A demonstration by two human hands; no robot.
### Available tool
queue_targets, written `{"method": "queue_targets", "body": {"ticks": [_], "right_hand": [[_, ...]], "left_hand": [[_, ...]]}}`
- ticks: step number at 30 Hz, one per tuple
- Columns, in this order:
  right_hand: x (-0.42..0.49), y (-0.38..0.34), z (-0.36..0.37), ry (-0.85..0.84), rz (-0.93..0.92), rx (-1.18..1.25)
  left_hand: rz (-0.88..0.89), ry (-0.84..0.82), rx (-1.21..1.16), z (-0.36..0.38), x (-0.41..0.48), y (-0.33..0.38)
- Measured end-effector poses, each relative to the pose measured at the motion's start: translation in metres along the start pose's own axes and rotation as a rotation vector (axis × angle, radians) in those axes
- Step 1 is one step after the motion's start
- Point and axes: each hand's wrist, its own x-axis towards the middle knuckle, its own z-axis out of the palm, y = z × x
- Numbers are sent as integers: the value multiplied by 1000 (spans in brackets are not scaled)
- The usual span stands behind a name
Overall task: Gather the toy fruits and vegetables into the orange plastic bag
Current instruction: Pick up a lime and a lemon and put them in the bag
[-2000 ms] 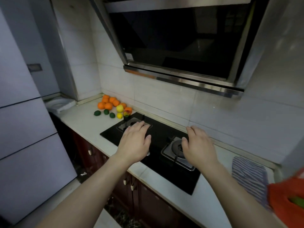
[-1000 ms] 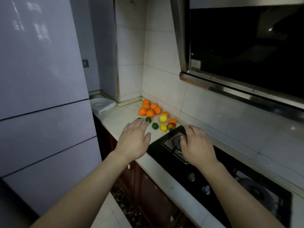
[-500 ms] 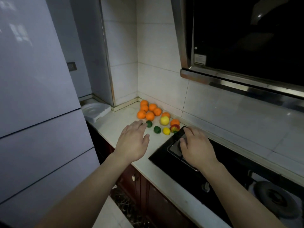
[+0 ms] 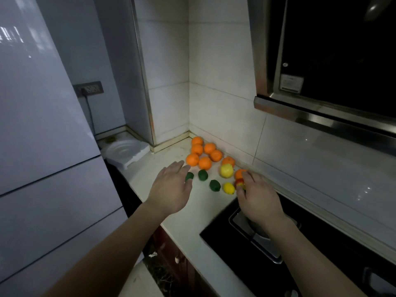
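Head view: pale countertop (image 4: 188,219) in a tiled corner between refrigerator (image 4: 42,168) and black stove (image 4: 300,243); left hand (image 4: 171,189) spread wide, right hand (image 4: 259,200) fingers loosely open at toy fruits (image 4: 205,159)

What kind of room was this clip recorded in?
A home kitchen, most likely. A black gas hob is set into a pale countertop, a range hood hangs above it on tiled walls, and a tall fridge stands at the counter's end.
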Motion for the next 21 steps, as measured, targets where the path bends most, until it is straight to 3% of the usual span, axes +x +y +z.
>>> {"method": "queue_targets", "body": {"ticks": [10, 21], "right_hand": [[81, -17, 75, -88, 107, -77], [115, -30, 155, -218, 330, -103]], "left_hand": [[77, -31, -44, 27, 89, -83], [183, -246, -119, 77, 173, -159]]}}
